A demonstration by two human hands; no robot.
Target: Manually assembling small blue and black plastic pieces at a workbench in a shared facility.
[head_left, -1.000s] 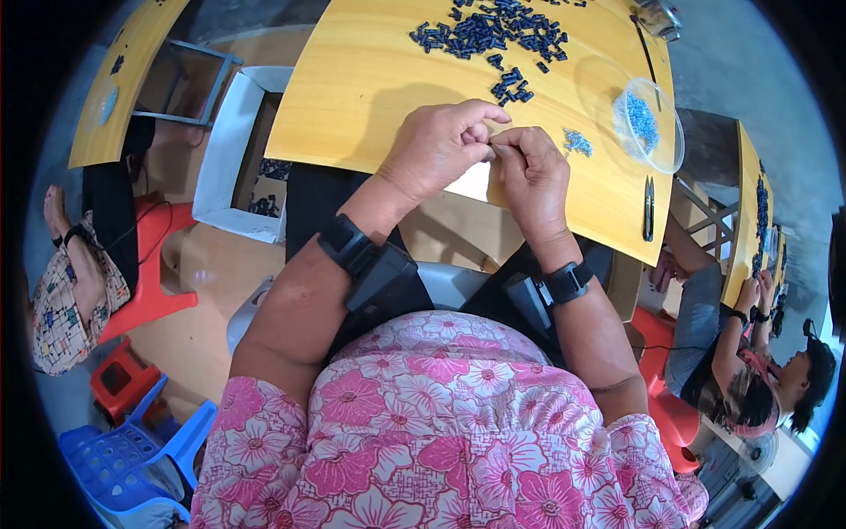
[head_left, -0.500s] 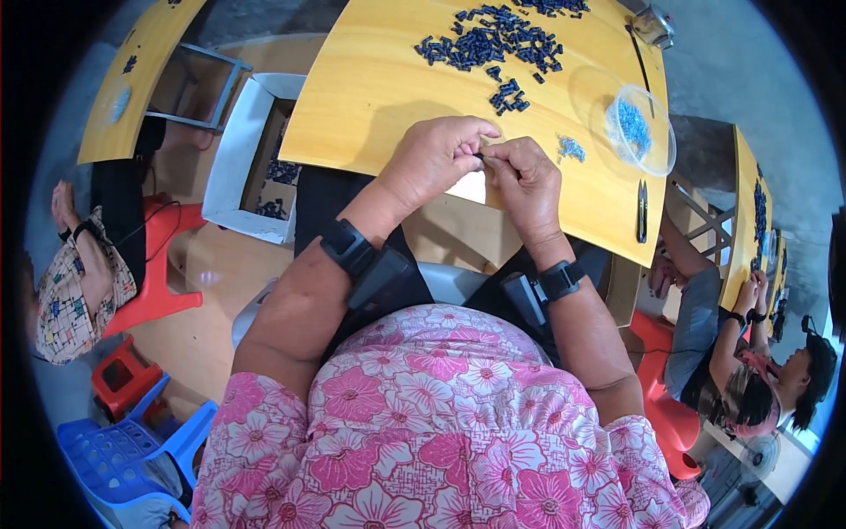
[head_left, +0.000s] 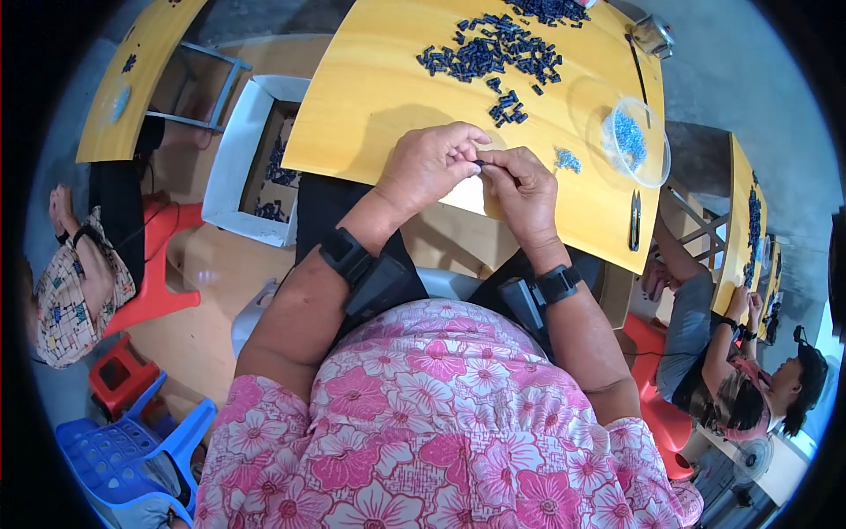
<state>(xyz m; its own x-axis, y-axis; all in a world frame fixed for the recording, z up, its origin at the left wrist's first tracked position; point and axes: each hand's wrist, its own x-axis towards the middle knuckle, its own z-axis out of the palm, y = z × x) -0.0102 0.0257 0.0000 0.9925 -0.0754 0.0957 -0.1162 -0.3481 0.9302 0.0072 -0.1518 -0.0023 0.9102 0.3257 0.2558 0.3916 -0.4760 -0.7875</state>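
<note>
Left hand point(head_left: 432, 167) and right hand point(head_left: 520, 187) meet fingertip to fingertip just above the near edge of the yellow bench point(head_left: 370, 106), and pinched between them sits a small dark part point(head_left: 480, 163). Both hands are closed narrowly on it, thumbs and forefingers from either side, so the piece lies directly between them, neither hand nearer. It is too small to read its long axis with certainty; it seems to run left to right, across the gap between the fingertips. Each wrist carries a black strap with a boxy black unit.

Just beyond the right hand lies a small scatter of pale blue bits point(head_left: 567, 160), loose on the smooth, glossy bench top. Farther right stands a clear round dish point(head_left: 636, 141) holding more of the same blue bits, and a dark slender tool point(head_left: 634, 231) lies near the bench's right edge. Farther out still, a spread heap of dark blue parts point(head_left: 493, 53), short and blocky, covers the middle of the bench, well apart from both hands.
</note>
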